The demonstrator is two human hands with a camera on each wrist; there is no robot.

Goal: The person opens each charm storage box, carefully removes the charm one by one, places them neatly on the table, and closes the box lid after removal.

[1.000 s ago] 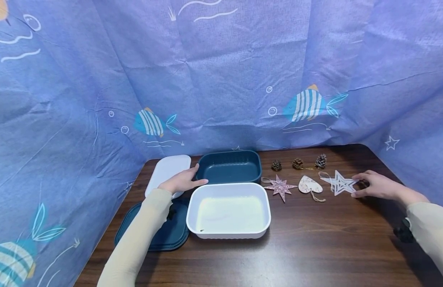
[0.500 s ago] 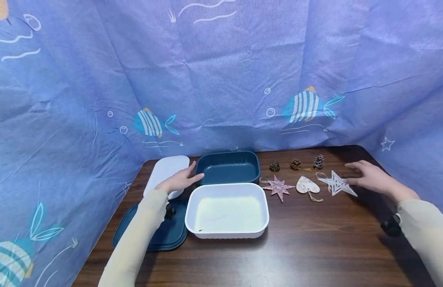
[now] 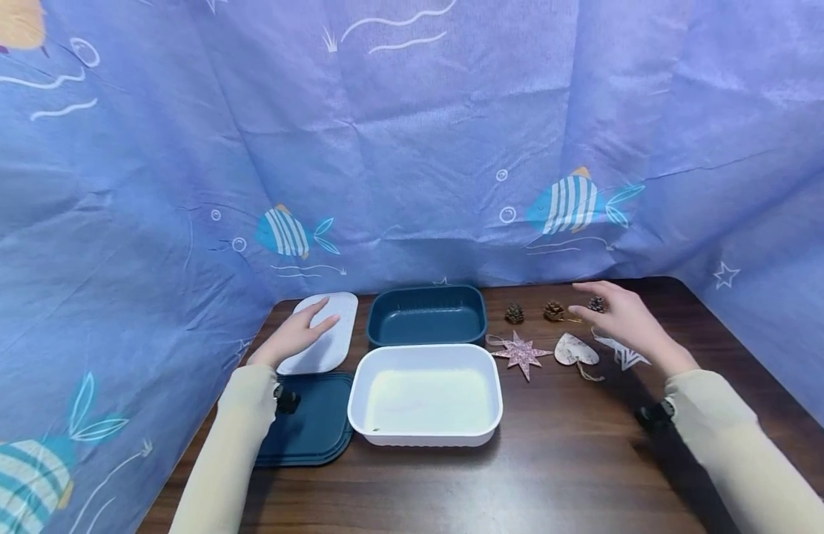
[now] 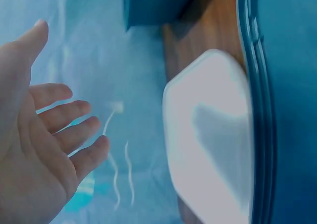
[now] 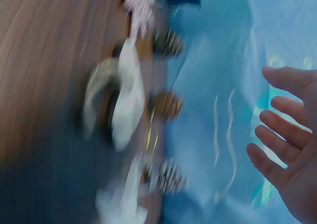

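My left hand (image 3: 293, 334) hovers over the white lid (image 3: 338, 326) with fingers extended, holding nothing. In the left wrist view its palm faces the camera, apart from the lid. My right hand (image 3: 621, 319) hangs in the air above the white star ornament (image 3: 628, 357), partly covering it, fingers loosely spread around nothing. A heart ornament (image 3: 575, 348) with a twine loop and a pink glitter star (image 3: 521, 354) lie to its left. Behind them are three pine cones, one dark (image 3: 515, 313), one brown (image 3: 554, 310) and one frosted (image 3: 597, 303), the last partly behind my hand.
A white box (image 3: 425, 437) stands at the middle, with a dark blue box (image 3: 427, 294) behind it. Stacked dark blue lids (image 3: 318, 423) lie left of the white box. A fish-print cloth (image 3: 418, 148) hangs along the table's back and sides.
My right hand has let go of the white star, risen and moved left over the ornaments. My left hand has drawn away from the blue box, left over the white lid.
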